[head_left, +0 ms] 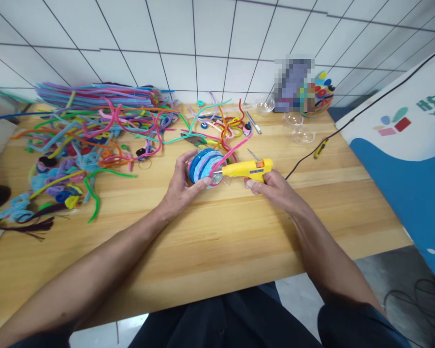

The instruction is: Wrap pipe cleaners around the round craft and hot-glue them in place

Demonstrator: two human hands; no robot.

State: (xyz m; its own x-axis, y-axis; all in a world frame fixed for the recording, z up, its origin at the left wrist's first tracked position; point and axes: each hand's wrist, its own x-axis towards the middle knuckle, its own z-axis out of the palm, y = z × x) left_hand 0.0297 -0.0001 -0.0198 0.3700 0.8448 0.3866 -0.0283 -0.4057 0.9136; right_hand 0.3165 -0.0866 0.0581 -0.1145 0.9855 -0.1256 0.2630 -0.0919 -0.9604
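Note:
My left hand (184,183) is wrapped round a ball (204,165) covered in blue, light blue and purple fuzzy stems. A pink stem (235,151) sticks out from the ball's right side, its free end pointing up and right. In my right hand (268,186) is a yellow glue gun (247,169), gripped by its handle. Its metal nozzle points left and meets the ball beside the pink stem, close to my left thumb. Whether any glue is coming out is too small to tell.
Loose coloured stems (105,130) and a long bundle (101,95) cover the table's (203,241) left and back. Clear plastic pieces (303,134), a yellow cutter (321,149) and a filled basket (316,99) are at the right. A black cord (333,135) runs from the glue gun.

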